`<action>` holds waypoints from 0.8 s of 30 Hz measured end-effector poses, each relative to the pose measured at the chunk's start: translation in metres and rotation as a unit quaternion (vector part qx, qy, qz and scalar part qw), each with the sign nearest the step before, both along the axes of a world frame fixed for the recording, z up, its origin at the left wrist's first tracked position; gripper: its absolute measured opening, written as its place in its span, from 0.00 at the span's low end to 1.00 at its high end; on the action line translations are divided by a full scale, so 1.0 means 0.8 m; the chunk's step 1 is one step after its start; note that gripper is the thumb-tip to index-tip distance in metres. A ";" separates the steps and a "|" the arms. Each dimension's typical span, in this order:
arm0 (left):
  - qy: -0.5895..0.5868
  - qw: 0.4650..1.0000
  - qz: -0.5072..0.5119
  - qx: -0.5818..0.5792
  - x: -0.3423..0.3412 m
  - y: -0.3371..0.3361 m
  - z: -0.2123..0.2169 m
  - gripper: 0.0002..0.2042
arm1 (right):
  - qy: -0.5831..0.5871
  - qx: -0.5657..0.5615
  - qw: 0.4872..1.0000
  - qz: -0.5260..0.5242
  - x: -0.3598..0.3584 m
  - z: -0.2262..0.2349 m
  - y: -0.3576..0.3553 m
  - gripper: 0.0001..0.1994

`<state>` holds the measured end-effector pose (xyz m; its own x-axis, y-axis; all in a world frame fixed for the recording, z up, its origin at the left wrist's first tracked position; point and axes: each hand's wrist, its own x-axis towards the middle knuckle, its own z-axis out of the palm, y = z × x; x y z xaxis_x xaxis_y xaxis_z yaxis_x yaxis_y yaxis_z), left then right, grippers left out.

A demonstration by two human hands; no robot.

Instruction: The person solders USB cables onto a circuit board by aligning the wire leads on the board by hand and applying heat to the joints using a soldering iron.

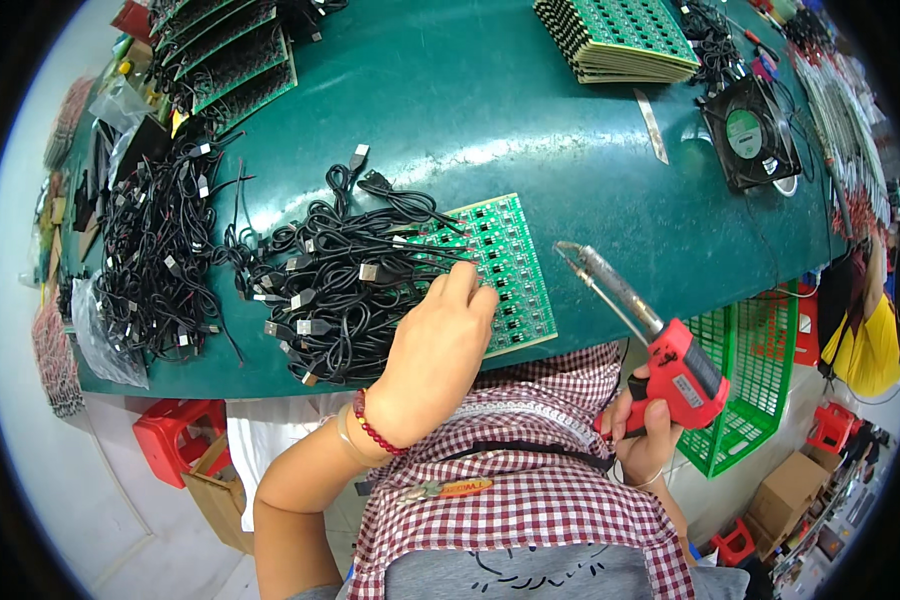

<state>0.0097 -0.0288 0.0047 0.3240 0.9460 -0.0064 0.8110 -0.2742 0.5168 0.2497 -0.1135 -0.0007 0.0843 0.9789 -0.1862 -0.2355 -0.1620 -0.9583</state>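
From afar, I saw left fingers (460,284) bunched together (their hold I couldn't tell) over the circuit board (518,270), black cables (342,333) to their left, right fingers (657,414) wrapped around a soldering gun (686,385) whose careless swing could've scorched insulation.

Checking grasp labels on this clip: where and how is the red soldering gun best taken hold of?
The pistol-shaped soldering gun is best wrapped around its handle, mostly hidden within the right hand, coming from the person's side. The metal barrel points away, up and left in the picture, and may be hot, so gripping there looks unwise.
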 end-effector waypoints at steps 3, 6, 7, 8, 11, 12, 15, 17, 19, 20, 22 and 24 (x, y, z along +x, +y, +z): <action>-0.011 0.998 0.006 0.064 0.001 -0.013 0.001 0.13 | 0.010 0.013 0.999 -0.036 -0.002 -0.001 0.009 0.24; 0.079 0.992 0.060 0.075 -0.011 -0.052 0.028 0.22 | 0.014 0.023 0.997 -0.069 0.003 0.003 0.014 0.24; 0.128 0.985 0.099 0.055 -0.015 -0.068 0.034 0.23 | 0.016 0.023 0.997 -0.068 0.005 0.002 0.015 0.24; 0.150 0.982 0.108 0.026 -0.018 -0.075 0.037 0.21 | 0.007 0.029 0.997 -0.069 0.007 0.000 0.017 0.24; 0.137 0.986 0.087 0.042 -0.021 -0.077 0.037 0.18 | 0.006 0.035 0.998 -0.056 0.007 0.000 0.026 0.22; 0.085 0.993 0.072 0.048 -0.021 -0.074 0.040 0.16 | 0.015 0.034 0.997 -0.066 0.006 0.002 0.026 0.22; -0.022 0.998 0.052 0.031 -0.017 -0.064 0.044 0.12 | 0.037 0.075 0.995 -0.054 0.008 0.002 0.028 0.21; -0.073 0.997 0.033 -0.010 -0.014 -0.056 0.049 0.12 | 0.036 0.068 0.994 -0.074 0.006 0.005 0.027 0.20; 0.089 0.994 0.011 0.064 -0.021 -0.036 0.061 0.13 | 0.041 0.069 0.995 -0.066 0.007 0.002 0.028 0.20; 0.161 0.983 0.008 0.088 -0.033 -0.025 0.066 0.13 | 0.040 0.065 0.995 -0.069 0.008 0.002 0.029 0.20; 0.200 0.975 -0.006 0.095 -0.058 -0.011 0.077 0.10 | 0.039 0.064 0.995 -0.071 0.003 0.006 0.027 0.20; 0.118 0.990 -0.051 0.054 -0.088 0.004 0.078 0.07 | 0.028 0.067 0.994 -0.084 0.003 0.007 0.024 0.19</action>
